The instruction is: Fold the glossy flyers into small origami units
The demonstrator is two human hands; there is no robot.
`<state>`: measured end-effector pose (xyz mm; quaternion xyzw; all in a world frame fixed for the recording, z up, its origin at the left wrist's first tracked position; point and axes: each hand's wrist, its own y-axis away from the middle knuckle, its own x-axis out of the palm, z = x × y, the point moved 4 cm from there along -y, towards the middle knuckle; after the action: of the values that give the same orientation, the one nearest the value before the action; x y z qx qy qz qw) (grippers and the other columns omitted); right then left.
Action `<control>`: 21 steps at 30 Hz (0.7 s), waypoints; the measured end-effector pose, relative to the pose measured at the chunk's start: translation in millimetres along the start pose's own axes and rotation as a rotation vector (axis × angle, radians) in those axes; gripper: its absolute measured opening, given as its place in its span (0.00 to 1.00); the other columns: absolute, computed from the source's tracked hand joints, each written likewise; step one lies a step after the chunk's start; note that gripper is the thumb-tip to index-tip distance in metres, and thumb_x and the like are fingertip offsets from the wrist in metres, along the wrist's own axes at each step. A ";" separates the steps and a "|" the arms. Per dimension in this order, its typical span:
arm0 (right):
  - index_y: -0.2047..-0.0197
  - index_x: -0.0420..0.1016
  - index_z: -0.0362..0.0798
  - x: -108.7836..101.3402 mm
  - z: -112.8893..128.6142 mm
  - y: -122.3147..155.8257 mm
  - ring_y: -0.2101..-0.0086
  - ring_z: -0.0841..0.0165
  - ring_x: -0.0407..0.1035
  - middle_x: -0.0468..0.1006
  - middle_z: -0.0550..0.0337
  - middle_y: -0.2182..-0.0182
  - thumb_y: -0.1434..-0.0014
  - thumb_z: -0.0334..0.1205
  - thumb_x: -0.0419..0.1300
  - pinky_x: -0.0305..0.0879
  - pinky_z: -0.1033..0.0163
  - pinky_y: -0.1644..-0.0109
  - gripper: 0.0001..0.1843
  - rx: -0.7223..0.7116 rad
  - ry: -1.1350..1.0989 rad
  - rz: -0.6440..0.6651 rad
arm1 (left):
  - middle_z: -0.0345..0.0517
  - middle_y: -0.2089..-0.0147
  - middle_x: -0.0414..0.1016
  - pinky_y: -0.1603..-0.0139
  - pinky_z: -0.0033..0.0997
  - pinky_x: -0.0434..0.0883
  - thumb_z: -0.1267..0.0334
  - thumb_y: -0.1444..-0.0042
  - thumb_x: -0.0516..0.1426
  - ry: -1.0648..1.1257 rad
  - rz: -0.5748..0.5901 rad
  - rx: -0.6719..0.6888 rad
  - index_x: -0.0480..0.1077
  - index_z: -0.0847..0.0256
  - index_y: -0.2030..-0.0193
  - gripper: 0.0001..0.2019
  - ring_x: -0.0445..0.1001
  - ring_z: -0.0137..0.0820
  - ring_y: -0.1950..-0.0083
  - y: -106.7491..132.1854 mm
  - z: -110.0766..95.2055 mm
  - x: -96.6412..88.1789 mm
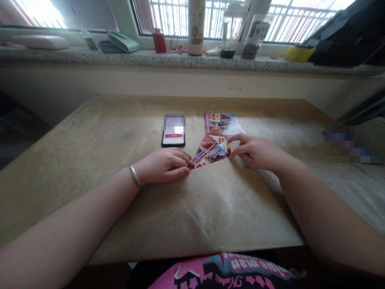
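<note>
A colourful printed flyer (212, 152) lies on the table between my hands, folded so that a slanted flap crosses its front. My left hand (167, 164), with a silver bangle at the wrist, pinches the flyer's left corner against the table. At its right side, my right hand (255, 150) holds the edge, index finger higher up and thumb at the lower corner. Just beyond the flyer rests a stack of similar flyers (224, 123). A phone (173, 138) with a lit screen lies beyond my left hand; its upper screen is blurred out.
A tan cover (135, 224) spreads over the table. Behind it, the stone windowsill (120, 60) carries a red bottle (159, 41), a tall cylinder (196, 30), clear containers and a green case (123, 42). A blurred-out object (349, 144) is at the right edge.
</note>
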<state>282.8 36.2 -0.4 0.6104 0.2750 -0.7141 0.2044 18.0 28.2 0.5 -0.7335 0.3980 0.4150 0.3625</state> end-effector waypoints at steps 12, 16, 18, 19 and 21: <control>0.64 0.82 0.57 3.8 -5.8 -1.7 0.55 0.65 0.73 0.79 0.65 0.53 0.44 0.31 0.50 0.68 0.59 0.50 0.19 0.109 -0.060 0.034 | 0.49 0.53 0.79 0.45 0.34 0.71 0.63 0.38 0.52 0.040 0.011 0.030 0.77 0.60 0.58 0.12 0.73 0.35 0.46 1.1 -0.4 -3.6; 0.66 0.82 0.55 3.4 -3.4 -1.9 0.55 0.64 0.73 0.80 0.65 0.55 0.44 0.32 0.50 0.68 0.59 0.51 0.18 0.146 -0.037 0.034 | 0.48 0.52 0.78 0.43 0.35 0.70 0.63 0.39 0.53 0.070 0.037 0.037 0.77 0.59 0.63 0.11 0.72 0.36 0.44 1.1 -1.2 -4.9; 0.67 0.81 0.55 3.8 -1.3 -2.5 0.56 0.64 0.73 0.81 0.66 0.57 0.45 0.32 0.50 0.67 0.60 0.53 0.17 0.194 -0.032 0.026 | 0.48 0.53 0.79 0.43 0.35 0.70 0.64 0.40 0.53 0.076 0.036 0.032 0.77 0.59 0.62 0.11 0.72 0.36 0.44 1.1 -1.0 -5.0; 0.68 0.81 0.55 4.0 -0.6 -2.9 0.57 0.63 0.74 0.81 0.66 0.58 0.45 0.33 0.51 0.67 0.60 0.54 0.17 0.236 -0.030 0.015 | 0.48 0.53 0.79 0.43 0.35 0.70 0.64 0.40 0.53 0.077 0.032 0.026 0.77 0.59 0.61 0.11 0.72 0.36 0.44 1.1 -0.7 -4.9; 0.68 0.80 0.54 4.3 0.5 -3.5 0.60 0.62 0.74 0.82 0.64 0.61 0.46 0.34 0.51 0.67 0.60 0.59 0.15 0.348 -0.027 -0.033 | 0.48 0.53 0.79 0.43 0.35 0.70 0.64 0.40 0.53 0.081 0.025 0.013 0.77 0.59 0.61 0.11 0.72 0.35 0.44 1.3 0.3 -4.5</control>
<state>279.5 38.7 -4.1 0.6222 0.1544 -0.7624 0.0875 15.2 29.3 4.2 -0.7423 0.4242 0.3867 0.3458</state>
